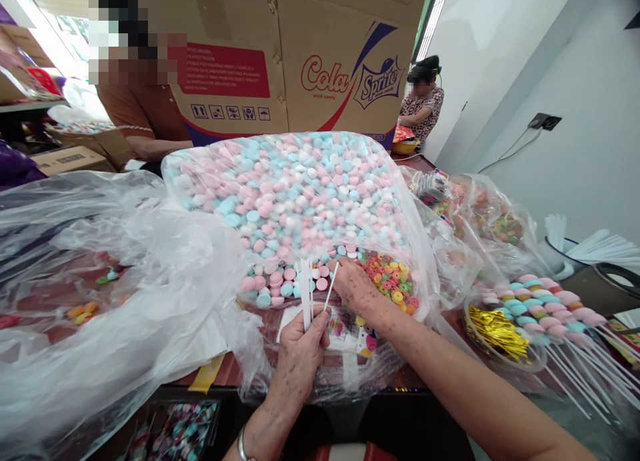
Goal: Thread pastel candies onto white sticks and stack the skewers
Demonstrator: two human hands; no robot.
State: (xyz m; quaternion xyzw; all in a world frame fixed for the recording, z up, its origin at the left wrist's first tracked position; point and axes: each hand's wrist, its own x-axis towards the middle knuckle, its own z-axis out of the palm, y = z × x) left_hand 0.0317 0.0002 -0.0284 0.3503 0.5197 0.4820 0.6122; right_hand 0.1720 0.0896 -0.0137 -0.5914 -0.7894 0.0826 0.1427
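My left hand [300, 358] is closed around a small bunch of white sticks [306, 293] that point upward. My right hand [354, 286] reaches into the open mouth of a big clear bag [300, 194] full of pink, blue and white round candies and pinches one white stick [331, 288] among them. Small coloured ring candies [390, 281] lie just right of that hand, inside the bag. Both hands work close together at the bag's near edge.
Crumpled clear plastic [115, 294] covers the left. Finished candy skewers [545, 308] and a bowl of gold twist ties [497, 331] lie at the right. A Cola/Sprite carton [300, 54] stands behind the bag. Two other people sit at the back, left and right.
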